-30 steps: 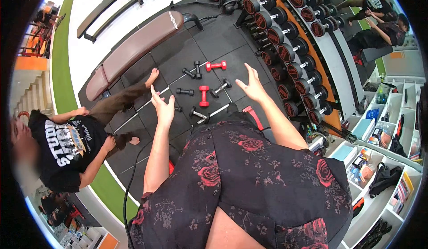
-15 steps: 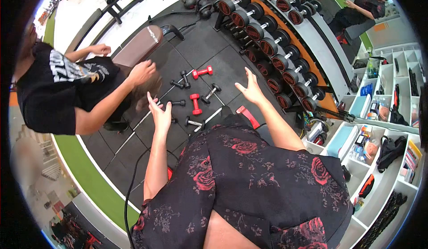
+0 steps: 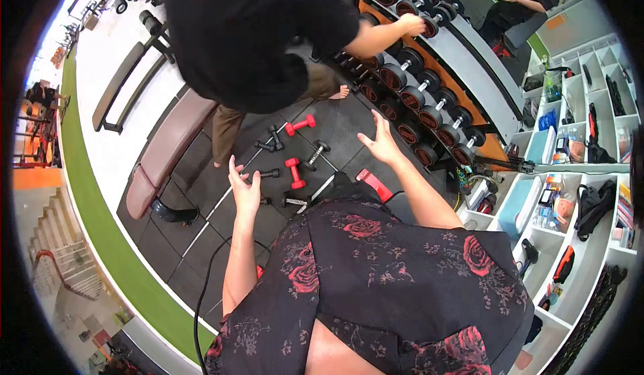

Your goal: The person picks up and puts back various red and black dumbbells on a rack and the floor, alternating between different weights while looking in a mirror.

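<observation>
My left hand (image 3: 245, 188) is raised with its fingers apart and nothing in it, nearest to a small black dumbbell (image 3: 270, 173) on the floor. My right hand (image 3: 384, 141), also empty, has its fingers spread in front of the dumbbell rack. Between my hands lie a red dumbbell (image 3: 294, 173), a second red dumbbell (image 3: 300, 125) farther off and a chrome-handled dumbbell (image 3: 317, 153). A red object (image 3: 373, 184) lies close to my shirt, below my right hand.
A person in black (image 3: 248, 39) stands ahead, one hand at the dumbbell rack (image 3: 463, 73). A padded brown bench (image 3: 171, 147) is at the left. White shelves (image 3: 570, 301) with compartments stand at the right. A black cable (image 3: 201, 288) runs beside my left arm.
The other person has risen from the bench and moved right, reaching to the rack. The view has shifted slightly. My hands stay raised and open, much as before.
</observation>
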Available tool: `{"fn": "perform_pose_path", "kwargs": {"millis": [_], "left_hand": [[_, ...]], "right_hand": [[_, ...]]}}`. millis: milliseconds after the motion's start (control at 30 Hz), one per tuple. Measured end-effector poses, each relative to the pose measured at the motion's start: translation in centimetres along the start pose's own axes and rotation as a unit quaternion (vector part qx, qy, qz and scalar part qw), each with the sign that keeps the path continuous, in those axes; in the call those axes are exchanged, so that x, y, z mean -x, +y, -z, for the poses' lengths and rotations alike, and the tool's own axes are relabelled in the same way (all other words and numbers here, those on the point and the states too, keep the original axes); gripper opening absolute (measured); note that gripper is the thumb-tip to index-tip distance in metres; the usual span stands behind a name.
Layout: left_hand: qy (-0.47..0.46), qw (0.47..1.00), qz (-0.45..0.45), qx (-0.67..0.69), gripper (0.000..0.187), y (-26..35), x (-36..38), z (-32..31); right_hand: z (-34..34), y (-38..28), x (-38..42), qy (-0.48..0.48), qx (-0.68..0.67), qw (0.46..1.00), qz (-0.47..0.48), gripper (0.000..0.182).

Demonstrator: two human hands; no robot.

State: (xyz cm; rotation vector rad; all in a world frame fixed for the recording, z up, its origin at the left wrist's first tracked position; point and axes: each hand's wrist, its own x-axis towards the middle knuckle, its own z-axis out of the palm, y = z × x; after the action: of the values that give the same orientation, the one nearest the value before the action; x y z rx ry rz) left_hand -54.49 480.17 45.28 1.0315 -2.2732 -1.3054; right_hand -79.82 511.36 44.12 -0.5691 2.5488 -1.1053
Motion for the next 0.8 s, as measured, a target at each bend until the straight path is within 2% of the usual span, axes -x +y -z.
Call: {"fn": "perform_pose_path", "kwargs": {"millis": [333,667,800], "left_hand": [[-0.068,0.998,-0.005,0.001,0.072,-0.6,-0.7,-1.3],[-0.083,0.996,-0.012,-0.009,0.069,0.1,-1.0,-1.4],[-0.089,0.996,0.010,0.012,0.069,0.1,-0.6,-1.4]], "right_hand": [[0.1,1.5,1.8,0.018,-0.040,0.997,-0.067,0.082],[1.0,1.7,2.1,0.035,-0.050,0.995,-0.084,0.080],[0.6,2.0,2.2,0.031,-0.050,0.994,-0.093,0.080]]}}
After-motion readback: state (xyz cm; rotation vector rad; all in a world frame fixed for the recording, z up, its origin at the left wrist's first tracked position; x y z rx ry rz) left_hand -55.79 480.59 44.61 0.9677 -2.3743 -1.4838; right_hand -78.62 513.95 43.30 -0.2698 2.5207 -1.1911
